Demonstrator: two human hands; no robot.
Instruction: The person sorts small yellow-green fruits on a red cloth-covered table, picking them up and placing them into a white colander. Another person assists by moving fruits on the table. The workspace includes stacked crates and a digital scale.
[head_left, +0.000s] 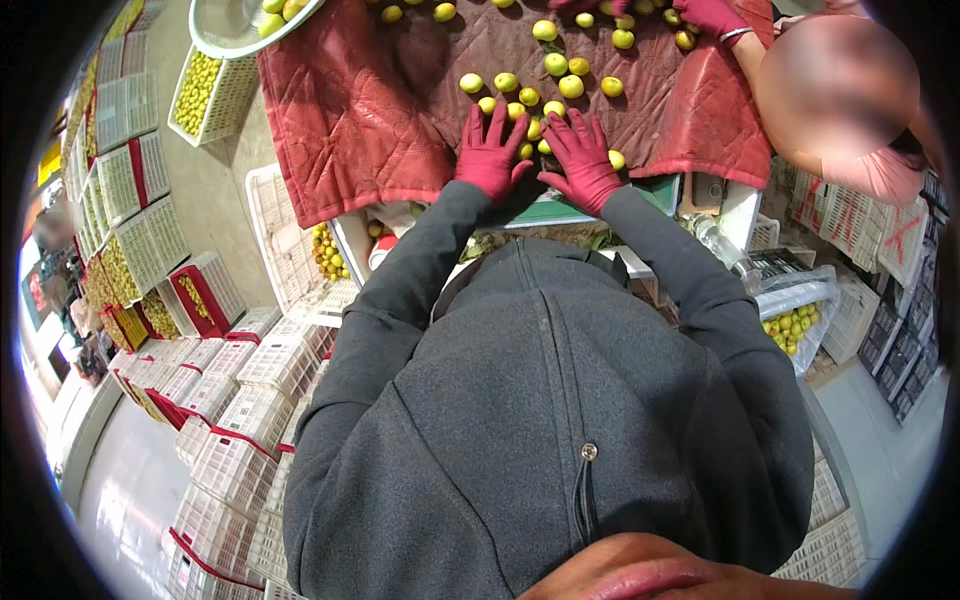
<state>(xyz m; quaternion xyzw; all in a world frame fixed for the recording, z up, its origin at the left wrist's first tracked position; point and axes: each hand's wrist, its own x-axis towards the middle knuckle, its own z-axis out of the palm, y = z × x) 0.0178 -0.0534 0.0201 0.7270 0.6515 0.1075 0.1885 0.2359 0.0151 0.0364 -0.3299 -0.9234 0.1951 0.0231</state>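
Both my hands wear dark pink gloves and lie spread, palms down, at the near edge of a red quilted cloth. My left hand has its fingers apart, their tips by a small yellow-green fruit. Beside it, my right hand is spread too, its fingertips close to another fruit. Several fruits lie between the two hands, and more, some with reddish-brown patches, are scattered beyond them, such as a green one. Neither hand is closed around a fruit.
A pale plastic basin with fruit stands at the upper left, above a fruit-filled crate. Another person's gloved hand reaches over the cloth at the upper right. Stacked white crates fill the left; a plastic-lined crate with fruit is at right.
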